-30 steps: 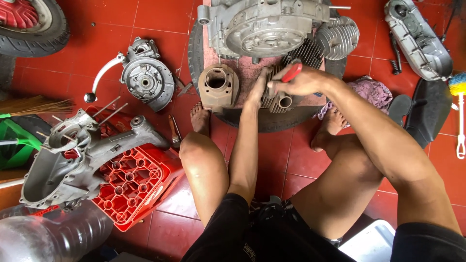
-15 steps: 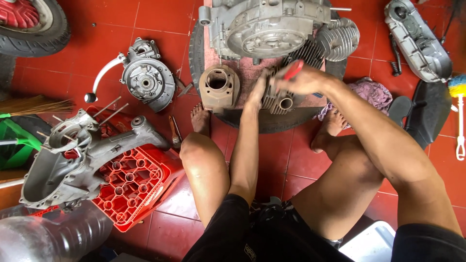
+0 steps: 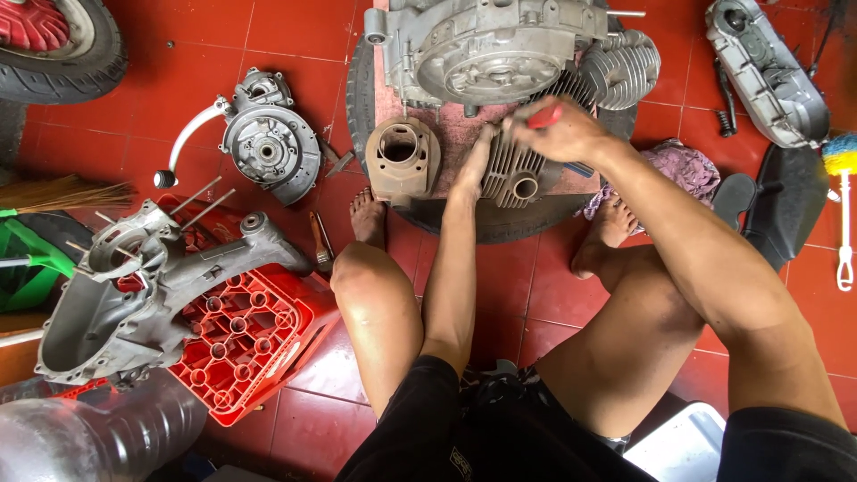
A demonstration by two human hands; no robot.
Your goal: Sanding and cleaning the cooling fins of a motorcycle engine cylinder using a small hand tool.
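Finned cylinder head lies under left hand.

1. Your left hand rests on a finned cylinder head of dull, rough cast metal.
2. Your right hand grips a tool with a glossy red plastic handle.
3. The cylinder beside you looks rusty brown and matt.
4. The engine casing is grey, grainy metal.
5. The crate is shiny red plastic.
6. The floor is smooth red tile.
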